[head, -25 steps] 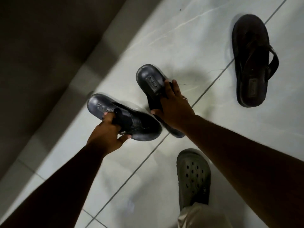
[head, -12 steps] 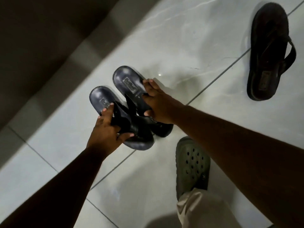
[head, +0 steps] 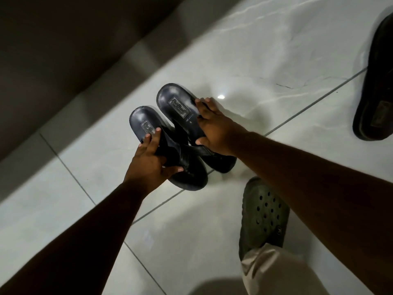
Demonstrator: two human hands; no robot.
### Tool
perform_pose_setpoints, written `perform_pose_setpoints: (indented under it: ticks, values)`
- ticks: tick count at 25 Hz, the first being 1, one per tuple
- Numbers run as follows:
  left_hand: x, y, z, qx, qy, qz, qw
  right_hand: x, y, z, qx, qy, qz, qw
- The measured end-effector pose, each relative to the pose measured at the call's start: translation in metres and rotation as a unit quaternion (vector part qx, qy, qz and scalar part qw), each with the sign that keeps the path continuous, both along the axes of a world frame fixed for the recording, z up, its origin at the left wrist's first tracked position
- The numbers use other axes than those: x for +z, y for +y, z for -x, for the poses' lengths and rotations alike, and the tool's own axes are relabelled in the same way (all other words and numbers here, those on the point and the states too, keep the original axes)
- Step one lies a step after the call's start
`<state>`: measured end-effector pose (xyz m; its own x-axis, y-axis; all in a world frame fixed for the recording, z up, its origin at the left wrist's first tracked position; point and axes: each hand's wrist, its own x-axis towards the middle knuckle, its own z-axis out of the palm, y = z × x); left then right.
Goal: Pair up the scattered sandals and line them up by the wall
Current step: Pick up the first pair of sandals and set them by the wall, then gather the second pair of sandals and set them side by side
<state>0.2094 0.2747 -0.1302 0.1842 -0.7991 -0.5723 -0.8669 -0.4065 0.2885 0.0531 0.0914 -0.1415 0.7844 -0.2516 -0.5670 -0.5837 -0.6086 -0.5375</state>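
Fingers of the left hand [head: 148, 165] clamp the left sandal [head: 168, 145]; the right hand [head: 214, 130] grips the right sandal [head: 187, 116]. Align heels, soles flat, near the wall [head: 63, 39].

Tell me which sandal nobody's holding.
The dark brown sandal at the right edge, lying alone on the floor tiles. The two black sandals are gripped side by side, one in the left hand, one in the right hand.

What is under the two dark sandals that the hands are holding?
Under the two sandals is white tiled floor with a dark joint line. The left hand and right hand hide part of them, so whether the soles touch the floor is unclear.
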Motion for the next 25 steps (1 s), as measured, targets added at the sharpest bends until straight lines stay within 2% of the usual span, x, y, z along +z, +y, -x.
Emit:
perform_pose_setpoints:
  ticks: [5,7,9,12,15,19,22,25]
  values:
    - [-0.004,-0.011,0.001,-0.012,-0.017,0.018,1.0,-0.002,-0.01,0.0,-0.014,0.005,-0.001,1.0]
    - [0.0,-0.012,0.001,-0.005,-0.035,0.0,0.999,0.002,-0.008,0.001,-0.042,-0.028,-0.021,0.998]
    - [0.007,-0.017,0.002,0.017,-0.084,0.011,0.996,0.007,-0.011,0.011,-0.143,-0.109,-0.023,0.983]
    - [0.024,-0.06,0.031,0.017,-0.109,0.078,0.991,0.012,-0.031,0.065,-0.291,-0.173,0.059,0.939]
    - [0.029,-0.137,0.087,-0.103,-0.061,0.113,0.986,0.011,-0.051,0.147,-0.39,-0.146,0.123,0.901]
    - [0.017,-0.249,0.194,-0.24,0.016,0.178,0.954,0.013,-0.064,0.262,-0.464,-0.064,0.147,0.871]
    - [0.012,-0.313,0.282,-0.334,0.02,0.185,0.924,0.016,-0.056,0.337,-0.511,-0.039,0.2,0.835]
    - [0.006,-0.357,0.337,-0.427,-0.028,0.136,0.893,0.016,-0.041,0.388,-0.549,0.033,0.24,0.8]
